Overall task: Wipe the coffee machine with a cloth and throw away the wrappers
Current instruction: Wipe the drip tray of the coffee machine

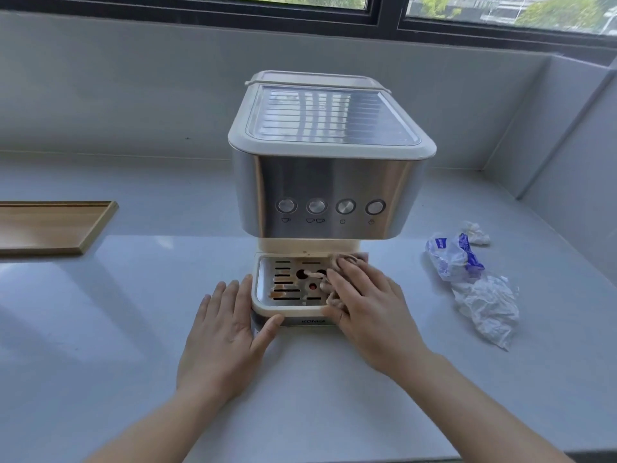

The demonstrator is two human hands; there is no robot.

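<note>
A cream and steel coffee machine (329,192) stands in the middle of the grey counter. Its drip tray grille (288,284) shows brown coffee stains on the left. My right hand (364,295) lies flat with straight fingers on a beige cloth (347,260), pressing it onto the right half of the grille. My left hand (227,325) rests open against the tray's left front corner, thumb on the front edge. Crumpled wrappers lie right of the machine: a blue and white plastic one (454,255), a white one (485,309) and a small white scrap (475,232).
A shallow wooden tray (56,227) sits at the left on the counter (133,295). A grey wall runs behind the machine and along the right side, with a window above.
</note>
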